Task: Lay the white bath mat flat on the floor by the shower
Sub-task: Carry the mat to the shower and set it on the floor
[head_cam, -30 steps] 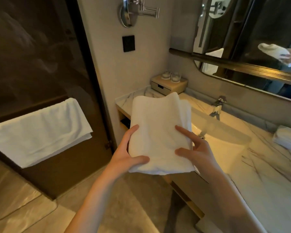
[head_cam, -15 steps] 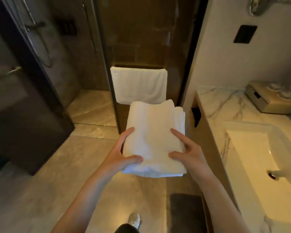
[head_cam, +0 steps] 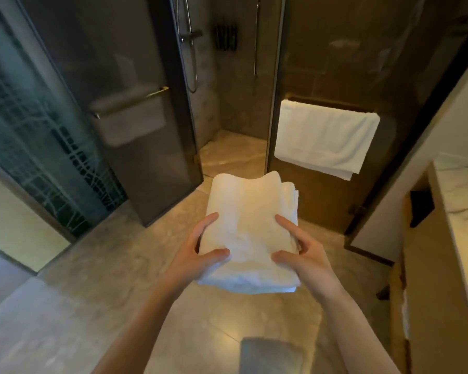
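The fingers [head_cam: 206, 222] of the left hand [head_cam: 195, 256] were closed on the near left edge of the folded white terry bath mat [head_cam: 250, 211]. The thumb lay flat on top, the forefinger stretched along the left side, and the other fingers were hidden beneath. The right hand [head_cam: 307, 256] gripped the near right edge in mirror fashion, with the thumb on top, the forefinger laid on the upper face and the rest tucked under the stack. Between the two hands the mat lay roughly level, folded in several layers whose edges showed along its right side, and its far end pointed away from the person. It was held in the air above the pale marbled stone floor [head_cam: 92, 292] and touched nothing but the hands.

Just past the mat's far end stood the open shower doorway, with the lighter shower floor [head_cam: 233, 149] inside and a chrome shower hose [head_cam: 188, 49] hanging on the wall. Left of the doorway was a dark glass shower door [head_cam: 152, 157] with a brass bar handle [head_cam: 130, 102]. To the right, a white towel [head_cam: 324, 139] hung draped over a rail on a dark panel. A white veined marble desk [head_cam: 462, 206] ran along the right edge. Low between the forearms, a grey rectangular floor mat [head_cam: 270, 354] lay partly cut off by the frame.
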A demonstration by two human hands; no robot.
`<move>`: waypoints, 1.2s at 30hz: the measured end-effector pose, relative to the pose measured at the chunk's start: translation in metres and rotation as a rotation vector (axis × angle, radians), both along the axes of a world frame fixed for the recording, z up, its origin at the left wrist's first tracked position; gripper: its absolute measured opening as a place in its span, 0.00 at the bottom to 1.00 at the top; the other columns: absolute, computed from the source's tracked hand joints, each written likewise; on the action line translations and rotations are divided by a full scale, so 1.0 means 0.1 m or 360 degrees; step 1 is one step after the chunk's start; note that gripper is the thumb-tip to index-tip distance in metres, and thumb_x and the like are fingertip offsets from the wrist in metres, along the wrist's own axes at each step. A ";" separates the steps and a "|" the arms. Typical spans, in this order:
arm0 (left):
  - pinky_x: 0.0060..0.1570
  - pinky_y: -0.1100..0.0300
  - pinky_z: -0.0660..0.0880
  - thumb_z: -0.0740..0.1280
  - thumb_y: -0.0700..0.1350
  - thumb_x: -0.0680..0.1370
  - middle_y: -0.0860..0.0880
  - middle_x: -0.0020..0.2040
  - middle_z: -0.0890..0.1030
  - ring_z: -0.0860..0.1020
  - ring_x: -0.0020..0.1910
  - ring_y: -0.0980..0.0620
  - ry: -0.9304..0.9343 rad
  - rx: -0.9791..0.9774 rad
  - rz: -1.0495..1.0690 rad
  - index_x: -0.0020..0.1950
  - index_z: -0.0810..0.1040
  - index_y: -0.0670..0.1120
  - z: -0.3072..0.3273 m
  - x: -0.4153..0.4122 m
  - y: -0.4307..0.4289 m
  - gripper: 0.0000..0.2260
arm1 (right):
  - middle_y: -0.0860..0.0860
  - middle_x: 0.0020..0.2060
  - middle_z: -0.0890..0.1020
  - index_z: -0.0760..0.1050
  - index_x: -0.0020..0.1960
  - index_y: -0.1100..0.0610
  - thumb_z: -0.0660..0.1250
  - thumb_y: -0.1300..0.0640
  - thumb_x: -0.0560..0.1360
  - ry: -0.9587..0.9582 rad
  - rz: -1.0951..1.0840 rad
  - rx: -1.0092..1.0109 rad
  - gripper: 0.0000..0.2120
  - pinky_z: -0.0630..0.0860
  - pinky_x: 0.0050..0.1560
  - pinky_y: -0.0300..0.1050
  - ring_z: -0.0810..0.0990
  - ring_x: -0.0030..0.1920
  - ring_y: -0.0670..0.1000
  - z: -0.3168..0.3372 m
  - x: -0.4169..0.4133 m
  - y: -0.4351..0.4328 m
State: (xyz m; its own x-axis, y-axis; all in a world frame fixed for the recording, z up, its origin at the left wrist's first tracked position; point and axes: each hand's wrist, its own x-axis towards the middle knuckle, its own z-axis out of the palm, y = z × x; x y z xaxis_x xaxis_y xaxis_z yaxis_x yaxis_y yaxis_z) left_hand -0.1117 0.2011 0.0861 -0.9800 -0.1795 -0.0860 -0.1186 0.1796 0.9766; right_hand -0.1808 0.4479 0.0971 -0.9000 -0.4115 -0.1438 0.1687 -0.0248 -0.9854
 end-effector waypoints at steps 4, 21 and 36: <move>0.49 0.62 0.75 0.76 0.56 0.63 0.70 0.63 0.66 0.71 0.60 0.60 -0.0016 0.0005 0.0100 0.62 0.66 0.75 -0.01 0.25 -0.53 0.33 | 0.37 0.56 0.78 0.78 0.61 0.38 0.74 0.68 0.67 -0.0032 0.0057 -0.0032 0.31 0.81 0.43 0.40 0.81 0.51 0.41 -0.03 0.15 -0.60; 0.57 0.52 0.77 0.77 0.48 0.67 0.58 0.69 0.66 0.71 0.64 0.54 -0.0091 0.0059 0.0050 0.66 0.67 0.69 -0.23 0.93 -3.56 0.34 | 0.29 0.48 0.80 0.78 0.60 0.35 0.76 0.64 0.63 -0.0084 0.0106 0.0058 0.33 0.80 0.39 0.36 0.80 0.48 0.35 -0.39 0.71 -3.64; 0.51 0.54 0.79 0.77 0.47 0.68 0.60 0.67 0.68 0.72 0.63 0.54 -0.0257 0.0130 0.0051 0.66 0.66 0.70 -0.73 -0.97 -4.55 0.34 | 0.34 0.59 0.77 0.76 0.61 0.33 0.75 0.63 0.62 -0.0135 0.0026 0.0170 0.35 0.82 0.45 0.41 0.79 0.54 0.41 -0.85 -1.11 -4.66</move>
State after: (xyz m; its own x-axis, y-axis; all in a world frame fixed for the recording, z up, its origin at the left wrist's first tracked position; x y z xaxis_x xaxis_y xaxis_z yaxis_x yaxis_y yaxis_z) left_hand -0.2085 -0.2544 0.0132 -0.9462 -0.1965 -0.2572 -0.2793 0.0941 0.9556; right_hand -0.2921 -0.0177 0.0118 -0.8761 -0.4041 -0.2628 0.2511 0.0828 -0.9644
